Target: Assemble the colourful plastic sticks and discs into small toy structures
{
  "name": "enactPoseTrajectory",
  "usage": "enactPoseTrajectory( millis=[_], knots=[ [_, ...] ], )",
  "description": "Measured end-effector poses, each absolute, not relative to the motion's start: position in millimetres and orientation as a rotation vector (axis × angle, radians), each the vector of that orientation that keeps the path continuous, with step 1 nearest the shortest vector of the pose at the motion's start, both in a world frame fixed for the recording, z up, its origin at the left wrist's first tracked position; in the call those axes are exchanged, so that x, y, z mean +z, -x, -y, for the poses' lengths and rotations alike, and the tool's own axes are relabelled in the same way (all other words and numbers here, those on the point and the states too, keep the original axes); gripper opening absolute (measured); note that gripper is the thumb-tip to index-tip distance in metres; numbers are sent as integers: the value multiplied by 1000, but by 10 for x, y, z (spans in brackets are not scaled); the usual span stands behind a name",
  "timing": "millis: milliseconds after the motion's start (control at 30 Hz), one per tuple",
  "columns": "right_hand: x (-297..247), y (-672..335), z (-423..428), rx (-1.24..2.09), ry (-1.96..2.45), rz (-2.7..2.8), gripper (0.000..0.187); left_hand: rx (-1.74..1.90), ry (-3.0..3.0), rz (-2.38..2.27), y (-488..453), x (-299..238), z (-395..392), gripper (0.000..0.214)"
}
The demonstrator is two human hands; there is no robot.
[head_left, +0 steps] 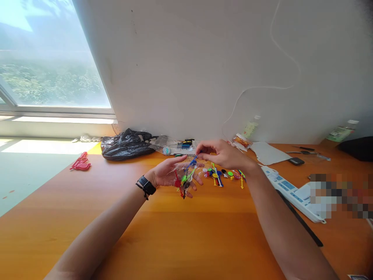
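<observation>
My left hand [167, 171] is palm up with its fingers spread, and a clear plastic bag [190, 177] rests on it. In the bag are small plastic pieces in red, green, white and black. With finger and thumb, my right hand [217, 153] pinches a thin blue plastic stick [190, 163] at the bag's upper side. Whether the stick's lower end is inside the bag, I cannot tell. Just beyond, on the table, lies a pile of coloured plastic pieces [215, 175], some arrow-shaped, others round.
A black plastic bag [126, 146] and a red plastic piece [81, 162] lie to the left on the wooden table [163, 241]. Along the wall are a clear package [166, 144] and a bottle [251, 127]. A white power strip [291, 192] lies at the right.
</observation>
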State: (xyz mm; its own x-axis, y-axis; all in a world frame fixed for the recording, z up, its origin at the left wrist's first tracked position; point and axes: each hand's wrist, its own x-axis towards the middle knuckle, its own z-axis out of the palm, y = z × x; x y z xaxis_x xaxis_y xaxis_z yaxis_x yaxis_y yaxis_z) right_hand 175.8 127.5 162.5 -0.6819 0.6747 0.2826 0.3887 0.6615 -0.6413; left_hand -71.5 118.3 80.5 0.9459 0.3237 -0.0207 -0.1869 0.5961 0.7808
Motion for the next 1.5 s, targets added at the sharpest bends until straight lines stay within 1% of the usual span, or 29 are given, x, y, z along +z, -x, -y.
enactPoseTrajectory(
  millis=[200, 333, 500, 600, 800, 933, 1000, 1100, 1200, 1267, 1333, 1433, 1500],
  knots=[
    [1608, -1655, -1254, 717, 734, 2317, 14, 298, -904, -216, 666, 836, -1122, 70],
    [1531, -1616, -1270, 862, 746, 2241, 14, 306, -900, -198, 656, 837, -1118, 68],
    [1510, -1596, -1262, 975, 769, 2279, 23, 291, -916, -140, 643, 807, -1142, 64],
    [1551, -1621, -1249, 1032, 749, 2330, 24, 284, -925, -158, 636, 812, -1140, 63],
    [1666, -1740, -1232, 964, 695, 2532, 27, 282, -943, -152, 641, 820, -1142, 61],
    [1681, -1754, -1223, 899, 685, 2582, 25, 293, -922, -151, 633, 799, -1149, 62],
    [1668, -1733, -1217, 882, 705, 2514, 24, 309, -900, -168, 638, 812, -1146, 63],
    [1657, -1700, -1219, 861, 733, 2257, 26, 358, -872, -189, 707, 895, -1146, 65],
    [1636, -1680, -1285, 706, 727, 1950, 26, 473, -855, -194, 872, 1051, -1159, 65],
    [1570, -1654, -1381, 581, 746, 1831, 26, 584, -847, -212, 1011, 1167, -1170, 67],
    [1430, -1588, -1496, 541, 793, 1805, 28, 688, -840, -231, 1135, 1262, -1179, 70],
    [1105, -1393, -1602, 599, 867, 1906, 26, 790, -823, -251, 1244, 1339, -1186, 70],
    [866, -1217, -1567, 686, 830, 2138, 21, 808, -815, -252, 1263, 1351, -1188, 70]
  ],
)
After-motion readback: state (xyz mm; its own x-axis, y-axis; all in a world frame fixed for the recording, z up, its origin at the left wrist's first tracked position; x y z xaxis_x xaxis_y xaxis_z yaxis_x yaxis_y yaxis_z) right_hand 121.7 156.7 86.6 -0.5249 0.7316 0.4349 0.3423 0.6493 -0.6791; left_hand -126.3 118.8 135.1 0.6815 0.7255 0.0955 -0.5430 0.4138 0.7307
